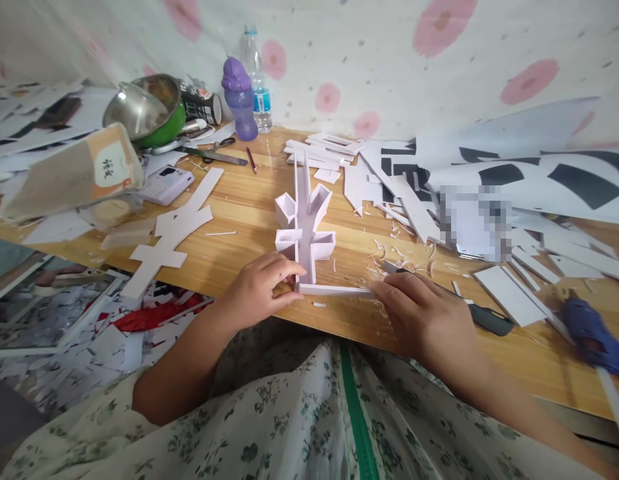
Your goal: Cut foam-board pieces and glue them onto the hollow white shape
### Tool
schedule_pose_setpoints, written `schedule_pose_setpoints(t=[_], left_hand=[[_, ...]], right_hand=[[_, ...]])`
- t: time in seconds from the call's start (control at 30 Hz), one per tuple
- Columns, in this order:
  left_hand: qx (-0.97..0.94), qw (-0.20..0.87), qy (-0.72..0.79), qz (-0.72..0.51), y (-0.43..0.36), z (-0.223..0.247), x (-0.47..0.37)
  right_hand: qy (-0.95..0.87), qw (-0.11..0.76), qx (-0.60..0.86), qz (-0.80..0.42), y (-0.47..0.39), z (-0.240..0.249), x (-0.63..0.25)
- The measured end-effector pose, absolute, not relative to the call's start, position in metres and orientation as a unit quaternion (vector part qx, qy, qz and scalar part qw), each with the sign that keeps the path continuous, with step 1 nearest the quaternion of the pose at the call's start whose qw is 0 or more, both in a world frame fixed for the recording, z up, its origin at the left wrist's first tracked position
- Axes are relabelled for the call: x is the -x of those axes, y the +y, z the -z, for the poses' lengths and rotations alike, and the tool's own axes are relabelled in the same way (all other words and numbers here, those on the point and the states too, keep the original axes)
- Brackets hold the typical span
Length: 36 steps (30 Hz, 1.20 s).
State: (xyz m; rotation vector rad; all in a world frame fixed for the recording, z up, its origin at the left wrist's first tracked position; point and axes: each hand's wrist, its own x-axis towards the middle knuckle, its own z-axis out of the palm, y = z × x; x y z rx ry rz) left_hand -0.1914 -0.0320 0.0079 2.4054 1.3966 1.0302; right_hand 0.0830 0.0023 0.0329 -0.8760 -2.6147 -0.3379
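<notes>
Table [249,200] is stretching across the scene, bearing a branching white form [304,223] at near centre. Left hand [262,287] is pinching the form's near end, grip almost closed, while the right hand [424,310] is holding the right end of a thin white strip [334,290], fingers closed. A small scrap [319,305] is lying just nearer.

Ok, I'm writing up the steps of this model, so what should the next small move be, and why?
Probably press the white strip flat against the near end of the white frame: the left hand grips the corner where they meet, while the right hand holds the strip's other end out past the frame's right side.
</notes>
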Motion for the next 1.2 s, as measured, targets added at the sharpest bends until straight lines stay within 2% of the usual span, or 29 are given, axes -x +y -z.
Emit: schedule_pose_setpoints(t=[0.53,0.93,1.2], left_hand=[[-0.811,0.134,0.468,-0.325,-0.031,-0.007,0.196],[-0.803,0.136,0.479,-0.328,-0.032,-0.009,0.194],[-0.793,0.113,0.481,-0.356,-0.032,-0.007,0.189]], right_hand=[[-0.911,0.208,0.335,0.122,-0.006,-0.023,-0.080],[-0.912,0.221,0.325,0.121,-0.006,-0.022,-0.083],[-0.921,0.201,0.311,0.122,-0.007,-0.028,-0.082]])
